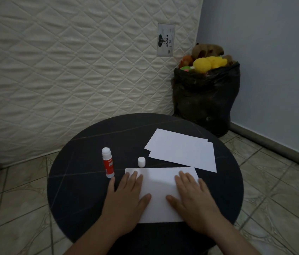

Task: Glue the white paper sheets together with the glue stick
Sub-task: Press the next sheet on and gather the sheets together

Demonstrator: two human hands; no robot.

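**Round black table with gluing materials, head view**

Both hands lie flat at the near edge of the scene, palms down on one white paper sheet (158,192).

- Left hand (126,197): fingers straight and slightly spread, thumb out to the side. The thumb and inner fingers rest on the sheet's left part; the outermost finger lies off the paper on the black round table (75,181). It grips nothing.
- Right hand (192,197): fingers straight and close together, thumb angled inward across the paper. It presses on the sheet's right part and grips nothing.
- Pressed sheet: rectangular, near centre of the table, its long side running left to right. Whether it is a single sheet or two layers cannot be told.
- Glue stick (107,162): red label, white body, standing upright and uncapped, just beyond the left hand's fingertips and left of the sheet.
- Glue stick cap (141,161): small, white, standing upright just beside the sheet's far edge, apart from the stick.
- Spare white paper sheets (181,151): an offset stack on the table's far right, corners showing at least two layers, near the pressed sheet but not touching it.
- Surroundings: quilted cream mattress (71,70) leaning upright behind the table, bearing a label (166,40) reading "GAJAH"; black plastic bag (205,100) in the corner, filled with plush toys (207,59); beige tiled floor (282,190); pale blue wall (273,52).
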